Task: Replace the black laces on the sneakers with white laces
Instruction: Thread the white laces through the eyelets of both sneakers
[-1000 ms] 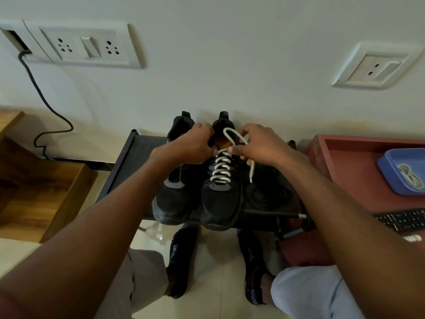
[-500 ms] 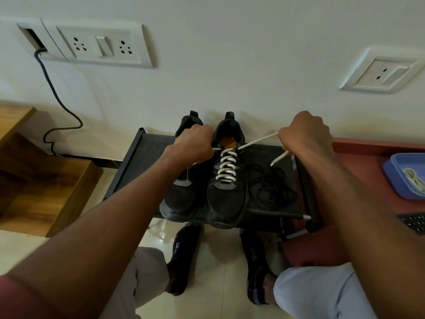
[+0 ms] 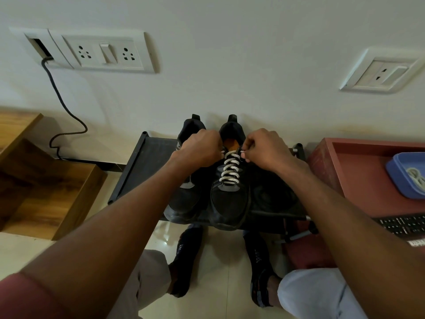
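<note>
- Low dark rack (image 3: 142, 171) against a white wall, switch plate above on the left; both sneakers sit on it, toes toward me.
- From my end: right sneaker (image 3: 228, 203) carries the white lace (image 3: 228, 170) criss-crossed up to the top eyelets. Left sneaker (image 3: 187, 196) shows no lace that I can see.
- Risk 1: uneven pull at the top would leave the lace ends unequal or the lower rows slack.
- Risk 2: an end slipping from a pinch could back out of the top eyelet, so that row gets rethreaded.
- Risk 3: a tug toward me could drag the shoe off the rack's front edge.
- Left hand (image 3: 200, 149): fingers curled at the top-left eyelet, apparently gripping the lace end; the grip itself is hidden.
- Right hand (image 3: 264, 149): fingertips pinch the lace end at the top-right eyelet.
- Blue tray (image 3: 400, 178) on the red table holds another pale lace.
</note>
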{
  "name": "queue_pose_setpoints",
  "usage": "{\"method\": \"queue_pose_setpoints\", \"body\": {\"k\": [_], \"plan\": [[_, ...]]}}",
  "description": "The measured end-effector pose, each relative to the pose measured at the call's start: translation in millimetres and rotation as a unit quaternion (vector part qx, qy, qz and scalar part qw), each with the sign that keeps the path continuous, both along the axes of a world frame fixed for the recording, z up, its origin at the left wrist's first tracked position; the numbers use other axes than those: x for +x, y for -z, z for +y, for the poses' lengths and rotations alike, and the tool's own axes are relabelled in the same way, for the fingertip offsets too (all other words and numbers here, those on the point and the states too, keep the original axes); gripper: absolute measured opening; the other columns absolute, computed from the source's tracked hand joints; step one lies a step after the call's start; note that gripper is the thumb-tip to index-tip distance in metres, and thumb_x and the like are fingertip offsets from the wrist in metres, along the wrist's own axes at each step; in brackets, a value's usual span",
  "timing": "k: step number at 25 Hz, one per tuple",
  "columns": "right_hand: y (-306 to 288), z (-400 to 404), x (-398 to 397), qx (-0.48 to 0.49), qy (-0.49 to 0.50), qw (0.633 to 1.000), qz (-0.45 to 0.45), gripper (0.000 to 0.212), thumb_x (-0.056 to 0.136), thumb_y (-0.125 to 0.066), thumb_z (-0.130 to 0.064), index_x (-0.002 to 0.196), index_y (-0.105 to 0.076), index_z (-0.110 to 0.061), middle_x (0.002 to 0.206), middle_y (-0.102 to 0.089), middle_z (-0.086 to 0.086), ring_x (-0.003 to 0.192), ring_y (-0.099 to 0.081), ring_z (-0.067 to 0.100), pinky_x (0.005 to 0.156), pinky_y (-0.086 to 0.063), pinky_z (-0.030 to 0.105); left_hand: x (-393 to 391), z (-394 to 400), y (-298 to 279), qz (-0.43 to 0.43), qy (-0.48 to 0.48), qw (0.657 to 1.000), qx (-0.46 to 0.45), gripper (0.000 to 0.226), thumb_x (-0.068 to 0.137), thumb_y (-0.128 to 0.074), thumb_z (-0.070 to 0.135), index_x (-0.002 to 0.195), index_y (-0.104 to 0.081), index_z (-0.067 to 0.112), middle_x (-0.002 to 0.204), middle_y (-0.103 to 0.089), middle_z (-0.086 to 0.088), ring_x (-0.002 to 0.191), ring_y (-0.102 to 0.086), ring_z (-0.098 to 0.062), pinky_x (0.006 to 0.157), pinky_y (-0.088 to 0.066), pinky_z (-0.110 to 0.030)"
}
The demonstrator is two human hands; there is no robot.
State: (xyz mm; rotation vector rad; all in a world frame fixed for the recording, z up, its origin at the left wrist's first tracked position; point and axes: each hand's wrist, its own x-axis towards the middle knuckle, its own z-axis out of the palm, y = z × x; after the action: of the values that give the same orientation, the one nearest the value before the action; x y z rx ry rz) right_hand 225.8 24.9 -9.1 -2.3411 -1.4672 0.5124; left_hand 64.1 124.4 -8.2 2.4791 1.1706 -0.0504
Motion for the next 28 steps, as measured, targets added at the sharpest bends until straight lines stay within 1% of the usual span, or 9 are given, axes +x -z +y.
{"method": "queue_pose_setpoints", "body": {"k": [3, 8, 10, 12, 14, 18, 20, 25, 28], "plan": [[1.3, -1.4, 3.1, 0.014, 0.038, 0.999, -0.018, 0.007, 0.091, -0.079, -0.026, 0.084, -0.078, -0.026, 0.080, -0.075, -0.001, 0.078, -0.072, 0.023, 0.077, -0.060, 0.036, -2.9, 1.8, -2.5, 0.005, -0.031, 0.999, 0.035, 0.010, 0.091, -0.070, 0.023, 0.092, -0.070, 0.014, 0.080, -0.066, -0.007, 0.076, -0.067, -0.029, 0.074, -0.060, -0.046], [-2.6, 0.2, 4.2, -0.042, 0.044, 0.997, -0.048, 0.015, 0.091, -0.078, -0.035, 0.093, -0.079, -0.020, 0.090, -0.076, 0.007, 0.085, -0.071, 0.030, 0.076, -0.056, 0.035, -3.6, 2.9, -12.1, 0.014, -0.044, 0.999, 0.011, 0.018, 0.089, -0.076, 0.030, 0.090, -0.071, 0.013, 0.074, -0.067, -0.005, 0.078, -0.069, -0.026, 0.068, -0.056, -0.039], [-12.3, -2.0, 7.8, -0.094, 0.024, 0.995, 0.031, 0.024, 0.092, -0.078, -0.037, 0.088, -0.080, -0.014, 0.078, -0.074, 0.005, 0.070, -0.071, 0.023, 0.073, -0.057, 0.034, -6.6, 6.8, -18.7, 0.001, -0.045, 0.999, -0.030, 0.026, 0.089, -0.076, 0.036, 0.082, -0.073, 0.011, 0.068, -0.069, -0.004, 0.071, -0.069, -0.021, 0.062, -0.052, -0.034], [-21.9, -3.3, 6.9, -0.123, 0.029, 0.979, 0.163, 0.029, 0.095, -0.074, -0.033, 0.088, -0.080, -0.006, 0.063, -0.066, 0.001, 0.054, -0.061, 0.016, 0.063, -0.051, 0.031, -10.9, 10.0, -27.0, -0.016, -0.056, 0.997, -0.052, 0.032, 0.089, -0.076, 0.040, 0.073, -0.075, 0.013, 0.061, -0.069, 0.000, 0.062, -0.067, -0.014, 0.061, -0.050, -0.030], [-30.2, -3.2, 1.8, -0.119, 0.041, 0.960, 0.252, 0.030, 0.099, -0.070, -0.031, 0.092, -0.080, -0.003, 0.060, -0.060, 0.000, 0.051, -0.056, 0.014, 0.059, -0.048, 0.029, -13.0, 10.3, -36.2, -0.040, -0.075, 0.994, -0.074, 0.034, 0.092, -0.072, 0.041, 0.072, -0.077, 0.014, 0.059, -0.068, 0.002, 0.057, -0.066, -0.012, 0.064, -0.052, -0.030], [-44.5, -3.1, -11.3, -0.103, 0.046, 0.915, 0.387, 0.032, 0.106, -0.059, -0.033, 0.103, -0.079, -0.008, 0.066, -0.061, -0.002, 0.058, -0.059, 0.012, 0.065, -0.055, 0.030, -11.9, 7.9, -54.0, -0.079, -0.132, 0.958, -0.244, 0.039, 0.099, -0.064, 0.046, 0.087, -0.079, 0.012, 0.055, -0.058, 0.005, 0.052, -0.059, -0.011, 0.061, -0.045, -0.027], [-48.8, -3.2, -13.6, -0.084, 0.053, 0.902, 0.420, 0.033, 0.107, -0.057, -0.035, 0.106, -0.078, -0.009, 0.067, -0.062, -0.002, 0.058, -0.059, 0.010, 0.063, -0.054, 0.028, -13.9, 4.4, -61.4, -0.073, -0.119, 0.959, -0.248, 0.040, 0.099, -0.064, 0.047, 0.086, -0.079, 0.011, 0.055, -0.056, 0.004, 0.051, -0.056, -0.012, 0.057, -0.042, -0.026], [-49.8, -1.2, -15.2, -0.090, 0.057, 0.894, 0.435, 0.037, 0.109, -0.053, -0.037, 0.109, -0.076, -0.008, 0.067, -0.062, -0.002, 0.055, -0.054, 0.009, 0.051, -0.045, 0.022, -17.0, -2.5, -72.3, -0.200, -0.084, 0.943, -0.251, 0.041, 0.098, -0.067, 0.041, 0.087, -0.077, 0.003, 0.051, -0.052, 0.001, 0.044, -0.048, -0.011, 0.047, -0.041, -0.022], [-52.0, 0.0, -15.1, -0.070, 0.079, 0.868, 0.485, 0.034, 0.108, -0.054, -0.037, 0.101, -0.074, -0.009, 0.066, -0.063, -0.001, 0.054, -0.056, 0.009, 0.050, -0.046, 0.021, -20.0, -3.6, -72.5, -0.214, -0.071, 0.942, -0.247, 0.038, 0.099, -0.067, 0.040, 0.084, -0.077, 0.006, 0.056, -0.057, 0.000, 0.048, -0.054, -0.010, 0.049, -0.046, -0.022]]}}
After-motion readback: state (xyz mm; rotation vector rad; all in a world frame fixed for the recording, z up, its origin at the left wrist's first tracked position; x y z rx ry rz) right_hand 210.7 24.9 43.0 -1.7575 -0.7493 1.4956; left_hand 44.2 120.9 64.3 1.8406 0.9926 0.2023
